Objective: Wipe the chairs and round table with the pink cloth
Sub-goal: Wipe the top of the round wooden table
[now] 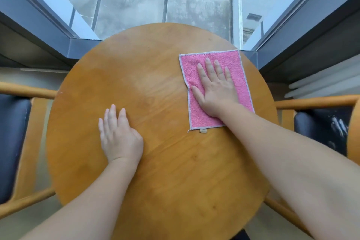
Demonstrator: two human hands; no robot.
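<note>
The round wooden table (155, 161) filled the centre of the frame, seen from above. The pink cloth (231, 60) lay spread flat on the tabletop in the upper right part of the table, its far right corner close to the table's edge. The cloth was rectangular, with a grey stitched border and a small tag at its near edge.

The right hand (216, 91) pressed palm-down on the cloth, fingers straight and slightly spread, thumb out toward the left of the frame. The hand covered the middle of the cloth; nothing was gripped.

The left hand (118, 134) rested palm-down on the bare wood at centre left, well apart from the cloth. Its fingers were extended and held close together, and it held nothing.

A chair (13, 142) with a dark padded seat and wooden frame stood at the left edge of the frame, beside the table. A second chair (319, 124) of the same kind stood at the right edge; pale scuff marks showed on its dark seat.

A window frame (85, 45) of grey metal ran across the upper part of the frame, behind the table. Grey paved tiles (132, 11) were visible through the glass.
</note>
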